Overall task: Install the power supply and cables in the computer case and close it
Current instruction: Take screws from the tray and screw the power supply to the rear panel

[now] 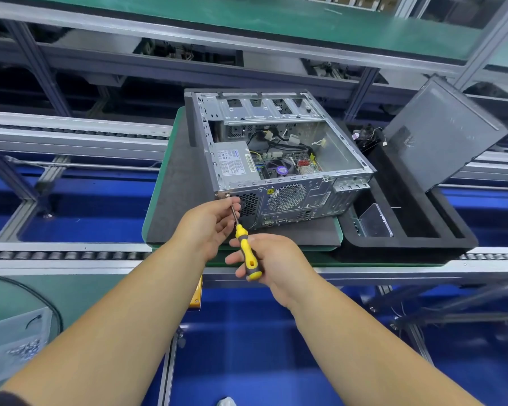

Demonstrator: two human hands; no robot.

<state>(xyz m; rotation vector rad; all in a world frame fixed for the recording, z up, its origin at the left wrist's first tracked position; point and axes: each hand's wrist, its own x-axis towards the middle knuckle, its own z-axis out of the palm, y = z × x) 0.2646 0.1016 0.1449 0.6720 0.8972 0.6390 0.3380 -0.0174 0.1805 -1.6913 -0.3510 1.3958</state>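
A green surface [156, 183] sits on the roller conveyor [71, 255], with a dark mat [176, 200] spread over it. The open case [279, 159] lies on the mat. Just right of it, a black foam tray [423, 238] holds a clear plastic piece [376, 221], and a grey side panel [443, 133] leans tilted in the tray.

Bright, even overhead light fills the scene, with only soft, short shadows under the computer case [279, 159]. Its bare metal panels show mild sheen. The centre is sharp; the wide-angle lens bends the conveyor rails [71, 256] and the shelf frames toward the edges, where the forearms look stretched and slightly soft.
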